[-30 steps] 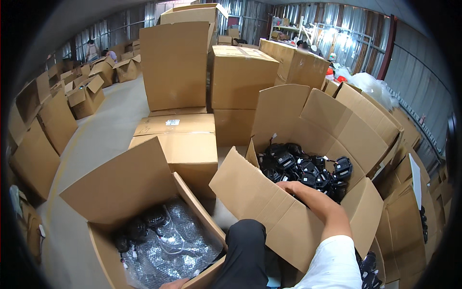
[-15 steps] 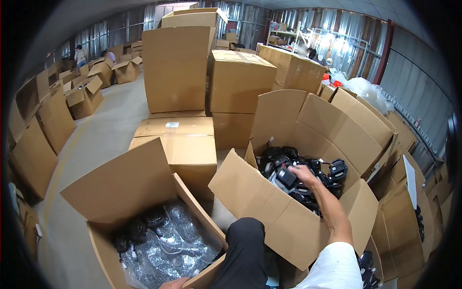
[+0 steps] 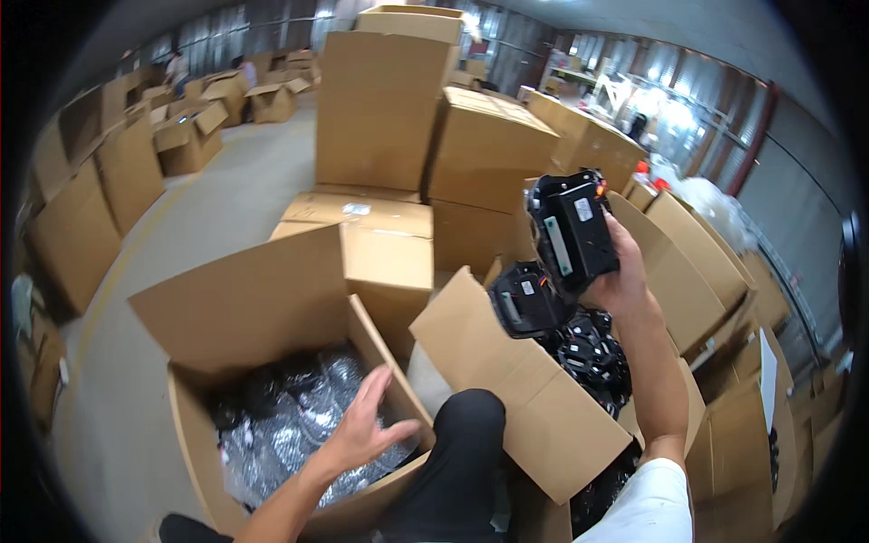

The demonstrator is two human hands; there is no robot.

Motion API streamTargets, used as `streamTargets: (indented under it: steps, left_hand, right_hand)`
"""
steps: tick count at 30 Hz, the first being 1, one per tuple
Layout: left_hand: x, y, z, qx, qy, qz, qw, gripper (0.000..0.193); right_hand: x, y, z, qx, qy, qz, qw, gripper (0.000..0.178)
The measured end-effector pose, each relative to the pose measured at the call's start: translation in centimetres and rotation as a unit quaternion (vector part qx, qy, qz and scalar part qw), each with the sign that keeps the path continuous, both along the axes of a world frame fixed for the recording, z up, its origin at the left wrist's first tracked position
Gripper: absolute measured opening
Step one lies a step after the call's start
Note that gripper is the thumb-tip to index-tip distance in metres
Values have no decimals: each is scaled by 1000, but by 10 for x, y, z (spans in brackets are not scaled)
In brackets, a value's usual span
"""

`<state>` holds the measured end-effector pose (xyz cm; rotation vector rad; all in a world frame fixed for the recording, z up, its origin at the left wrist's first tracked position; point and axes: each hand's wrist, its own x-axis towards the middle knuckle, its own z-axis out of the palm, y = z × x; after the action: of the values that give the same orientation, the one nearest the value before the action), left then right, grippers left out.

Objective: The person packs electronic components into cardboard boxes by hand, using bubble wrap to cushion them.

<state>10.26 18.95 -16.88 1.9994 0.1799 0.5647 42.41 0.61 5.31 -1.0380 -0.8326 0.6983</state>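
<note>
My right hand [image 3: 623, 271] holds a black plastic device [image 3: 570, 231] lifted above the open cardboard box on the right [image 3: 507, 380]. A second black part [image 3: 527, 303] hangs just under the held one. Several more black devices [image 3: 588, 353] lie in that box. My left hand [image 3: 362, 425] reaches with fingers spread over the open cardboard box on the left [image 3: 262, 299], which holds clear plastic-bagged items [image 3: 272, 416]. It grips nothing. My knee in black trousers [image 3: 466, 434] sits between the two boxes.
Closed cardboard boxes [image 3: 380, 109] are stacked behind both open ones. More open boxes [image 3: 190, 136] line the concrete floor [image 3: 226, 190] at left, where people stand far off. Further flapped boxes [image 3: 733, 308] crowd the right side.
My right hand has risen out of the right box with a black device in it. My left hand has come up from the lower edge over the left box.
</note>
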Motion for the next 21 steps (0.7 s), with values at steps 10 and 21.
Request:
streamTargets:
  steps: [10, 21]
  left_hand:
    - [-13, 27, 12, -543, -187, 76, 815, 34]
    - [-101, 62, 8, -541, -89, 114, 828, 31]
  right_hand:
    - [-143, 109, -56, -82, 38, 154, 984, 39]
    - [-224, 175, -94, 37, -587, -175, 790, 62]
